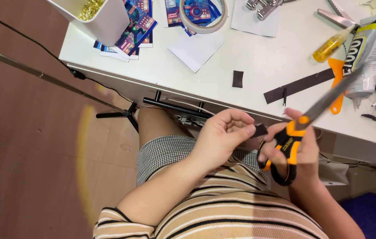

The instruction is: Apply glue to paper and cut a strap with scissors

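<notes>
The left hand (221, 137) pinches a small dark flat piece of material (260, 130) between thumb and fingers (241, 131), holding it just below the front edge of the white tabletop (263, 62), above the lap. The piece looks matte, near black and roughly rectangular (only one end shows past the fingertips). The right hand (294, 148) grips orange-and-black-handled scissors (305, 121), fingers closed through the loops, the blurred steel blades pointing up and right over the tabletop edge. On the tabletop lie a long dark strip (298, 85) and a small dark square (238, 79), well apart from the hands. Open room lies to the left, over bare brown floor (28, 155); the right side is crowded with a grey glue tube (364, 53).
</notes>
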